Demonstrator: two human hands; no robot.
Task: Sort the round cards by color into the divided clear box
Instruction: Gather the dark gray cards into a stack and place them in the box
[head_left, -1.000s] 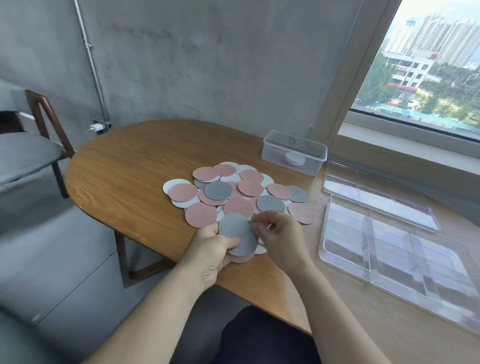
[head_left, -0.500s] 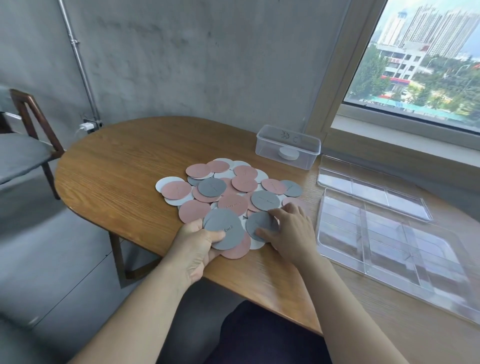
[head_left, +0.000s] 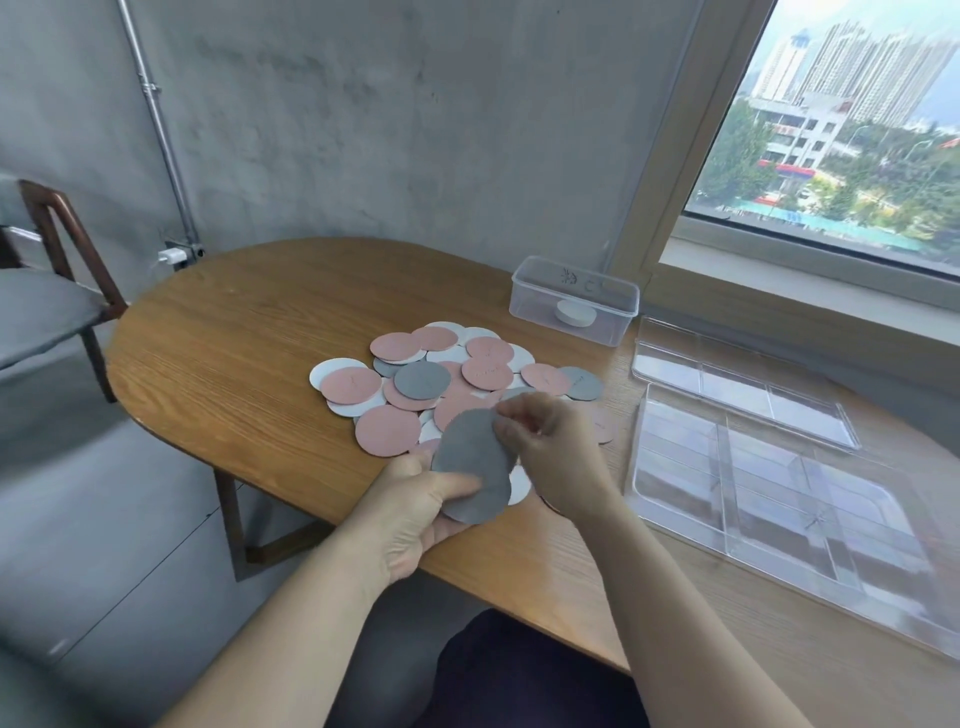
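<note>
A pile of round cards (head_left: 457, 379) in pink, grey and white lies spread on the wooden table (head_left: 249, 343). My left hand (head_left: 421, 509) holds a small stack of grey cards (head_left: 472, 462) tilted up above the table's front edge. My right hand (head_left: 550, 447) pinches the top right edge of that grey stack, thumb and fingers curled on it. The divided clear box (head_left: 727, 519) lies flat to the right, with nothing in the compartments I can see.
A clear lid (head_left: 737, 384) lies behind the divided box. A small clear lidded container (head_left: 574, 299) with a white disc inside stands at the back. A wooden chair (head_left: 57, 291) stands left of the table. A window sill runs along the right.
My right hand left the pile on the table and came up to the grey stack with a grey card. My left hand lifted and tilted the stack.
</note>
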